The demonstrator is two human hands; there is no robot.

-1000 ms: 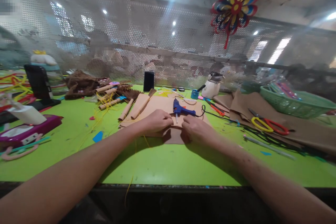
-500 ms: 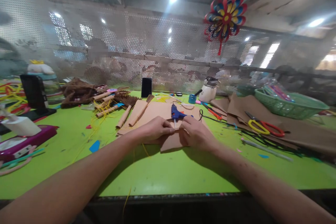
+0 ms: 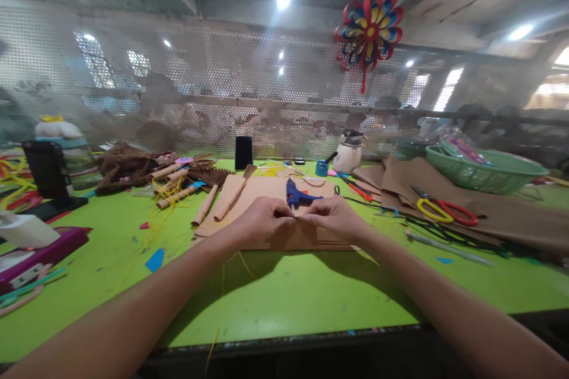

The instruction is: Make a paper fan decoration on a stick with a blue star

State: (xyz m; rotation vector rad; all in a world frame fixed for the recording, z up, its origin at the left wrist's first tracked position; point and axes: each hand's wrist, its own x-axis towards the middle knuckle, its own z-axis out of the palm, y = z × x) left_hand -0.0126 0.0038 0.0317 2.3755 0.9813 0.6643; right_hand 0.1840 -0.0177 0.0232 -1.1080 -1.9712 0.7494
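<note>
1. Left hand: above the brown paper sheets. Thumb and index finger are drawn narrow, pinching the upper edge of a brown paper piece.
2. Right hand: opposite the left, thumb and index finger likewise narrow on the same edge. The fingertips of both hands nearly meet; whether they touch cannot be determined.
3. Brown paper piece: located between and below the two hands, over the near part of the sheets. Its lower outline is hard to separate from shadow.
4. Blue glue gun: lies on the sheets just beyond the fingertips, handle toward the right hand. A black cable loops near the handle.
5. Left of the sheets: rolled paper tubes, some with fanned ends, among yellow strands. A blue scrap lies nearer, beside the left forearm.
6. Right of the sheets: scissors with one yellow and one red handle loop rest on darker brown paper; a green basket stands behind.
7. Work surface: green table, marked with small specks.
</note>
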